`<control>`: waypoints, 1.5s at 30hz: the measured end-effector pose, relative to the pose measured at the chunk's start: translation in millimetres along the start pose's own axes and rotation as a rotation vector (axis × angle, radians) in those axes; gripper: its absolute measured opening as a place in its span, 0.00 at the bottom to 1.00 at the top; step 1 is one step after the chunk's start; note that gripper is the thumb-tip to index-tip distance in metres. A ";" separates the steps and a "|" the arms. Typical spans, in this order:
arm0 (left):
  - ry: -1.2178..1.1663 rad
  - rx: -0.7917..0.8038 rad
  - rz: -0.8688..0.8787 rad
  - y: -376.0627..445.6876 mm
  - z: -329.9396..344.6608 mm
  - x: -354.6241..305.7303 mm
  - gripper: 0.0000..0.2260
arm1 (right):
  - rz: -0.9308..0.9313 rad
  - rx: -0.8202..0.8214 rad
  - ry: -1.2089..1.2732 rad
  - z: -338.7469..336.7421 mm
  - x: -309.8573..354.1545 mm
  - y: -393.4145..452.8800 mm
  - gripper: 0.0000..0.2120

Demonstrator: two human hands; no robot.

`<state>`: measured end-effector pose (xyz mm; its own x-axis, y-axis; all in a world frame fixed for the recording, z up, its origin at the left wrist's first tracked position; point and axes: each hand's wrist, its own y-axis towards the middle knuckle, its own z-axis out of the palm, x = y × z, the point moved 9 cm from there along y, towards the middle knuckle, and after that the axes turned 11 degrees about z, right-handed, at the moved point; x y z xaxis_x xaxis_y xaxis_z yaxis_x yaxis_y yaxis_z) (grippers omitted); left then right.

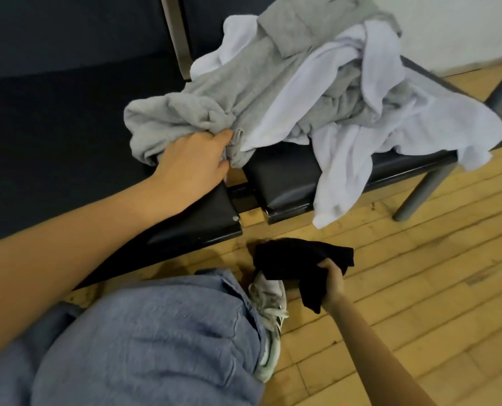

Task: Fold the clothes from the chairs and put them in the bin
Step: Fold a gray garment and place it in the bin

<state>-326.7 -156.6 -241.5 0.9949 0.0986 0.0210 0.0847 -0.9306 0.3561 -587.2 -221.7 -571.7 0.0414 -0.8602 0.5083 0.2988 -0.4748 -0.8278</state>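
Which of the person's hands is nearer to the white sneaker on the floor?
The right. The right hand holds a black garment just beside the white sneaker, low over the floor. The left hand is up on the chair seat, gripping the grey garment.

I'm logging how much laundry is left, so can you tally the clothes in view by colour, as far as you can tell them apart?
Grey: 1, a garment gripped by the left hand.
White: at least 2, tangled pieces on the chair seat; the exact number is unclear.
Black: 1, a small cloth held in the right hand.
Total: at least 4.
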 end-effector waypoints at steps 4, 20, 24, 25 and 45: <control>-0.006 -0.054 0.023 -6.8 -8.2 8.4 0.13 | -0.056 0.280 -0.037 35.6 45.1 -99.0 0.18; -1.090 -0.548 -0.924 -94.5 -26.5 126.5 0.09 | -1.047 0.505 -0.346 266.5 332.3 -435.5 0.05; -1.196 -0.949 -1.070 -143.3 -46.8 179.4 0.19 | -1.192 -0.046 -0.880 310.8 369.6 -387.6 0.24; -1.160 -1.073 -1.112 -159.4 -64.2 183.0 0.19 | -1.081 -0.209 -1.069 310.4 365.9 -363.1 0.29; -0.592 -0.747 -0.757 -292.1 -171.1 215.9 0.07 | -1.165 -0.140 -2.213 434.5 58.5 -218.3 0.23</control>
<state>-146.0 196.8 -181.1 0.5951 0.1708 -0.7853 0.7964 -0.2561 0.5478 -235.8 -87.5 -258.2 0.4561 0.8825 -0.1152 0.8709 -0.4692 -0.1461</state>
